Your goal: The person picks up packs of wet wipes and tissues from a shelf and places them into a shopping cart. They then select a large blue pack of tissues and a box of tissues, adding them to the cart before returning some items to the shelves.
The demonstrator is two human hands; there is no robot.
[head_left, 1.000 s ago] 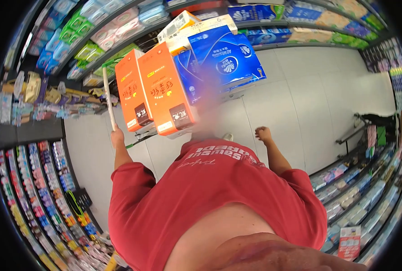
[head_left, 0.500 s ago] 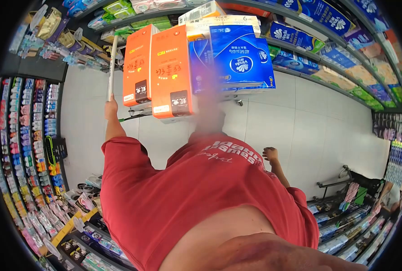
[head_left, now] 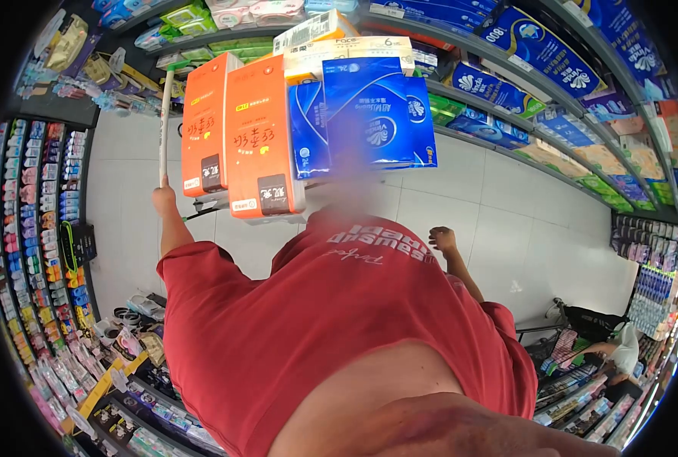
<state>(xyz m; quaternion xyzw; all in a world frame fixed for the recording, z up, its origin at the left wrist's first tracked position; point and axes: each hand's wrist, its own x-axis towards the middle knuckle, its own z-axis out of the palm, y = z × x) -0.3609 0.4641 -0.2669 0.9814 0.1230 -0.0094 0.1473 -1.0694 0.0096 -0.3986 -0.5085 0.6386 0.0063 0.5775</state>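
Note:
My left hand [head_left: 165,201] is closed around the lower end of a long white bar [head_left: 164,129] with a green tip. To the right of the bar stand two orange tissue cartons [head_left: 260,129], tilted in view. Blue Vinda tissue packs [head_left: 377,114] sit beside them, with a cream box [head_left: 354,50] behind. A cart frame shows partly under the cartons; most of it is hidden. My right hand [head_left: 442,238] hangs at my side, away from the goods, its fingers loosely bent and apart with nothing in them.
Shelves of tissue packs [head_left: 499,87] curve along the right and back. Racks of small hanging goods [head_left: 42,228] line the left side. Behind me at lower right, a person [head_left: 621,352] is near a dark cart [head_left: 594,320]. Pale floor tiles [head_left: 499,206] lie between.
The cartons, packs and bar have shifted left and slightly down in view. My left hand keeps its hold on the bar. More of the person at lower right shows.

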